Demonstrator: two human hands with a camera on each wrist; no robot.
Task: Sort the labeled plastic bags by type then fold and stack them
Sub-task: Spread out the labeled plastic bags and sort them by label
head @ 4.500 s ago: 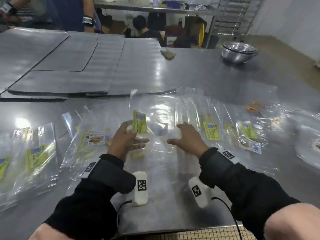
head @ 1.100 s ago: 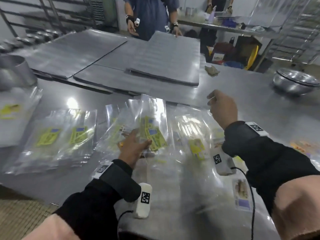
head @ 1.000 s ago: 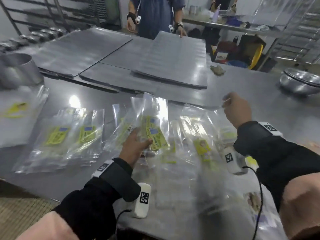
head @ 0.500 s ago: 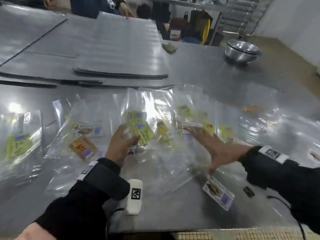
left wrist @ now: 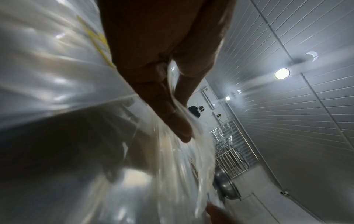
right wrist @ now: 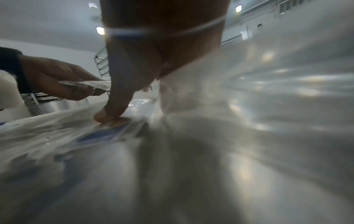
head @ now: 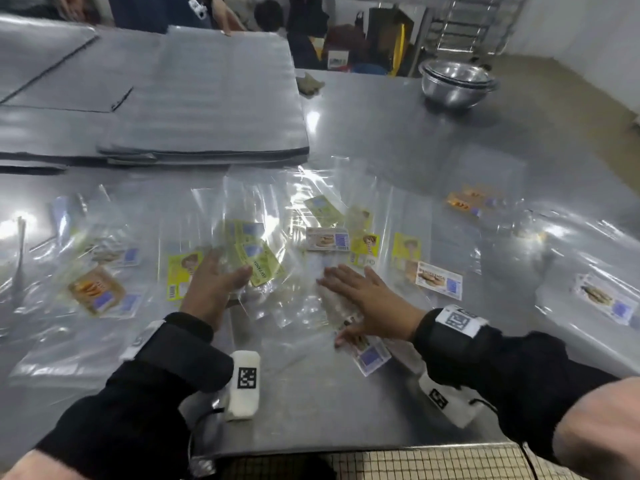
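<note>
Clear plastic bags with yellow-green, white-blue and orange labels lie spread over the steel table (head: 398,140). My left hand (head: 221,282) pinches a small bundle of green-labelled bags (head: 258,256) between thumb and fingers. The left wrist view shows that pinch on the clear plastic (left wrist: 179,115). My right hand (head: 363,296) lies flat with spread fingers on the loose bags in the middle. Its thumb (right wrist: 113,115) presses on a white-and-blue-labelled bag (head: 369,353). An orange-labelled bag (head: 95,294) lies to the left.
A stack of grey ribbed sheets (head: 207,98) covers the back left, where another person's hand (head: 223,20) rests on them. Nested steel bowls (head: 457,81) stand at the back right, and a crumpled cloth (head: 311,84) lies between. The table's front edge (head: 346,448) is close to me.
My right hand has come down from above the far bags and now lies flat on the middle pile, thumb on the white-labelled bag. My left hand keeps the green-labelled bundle.
</note>
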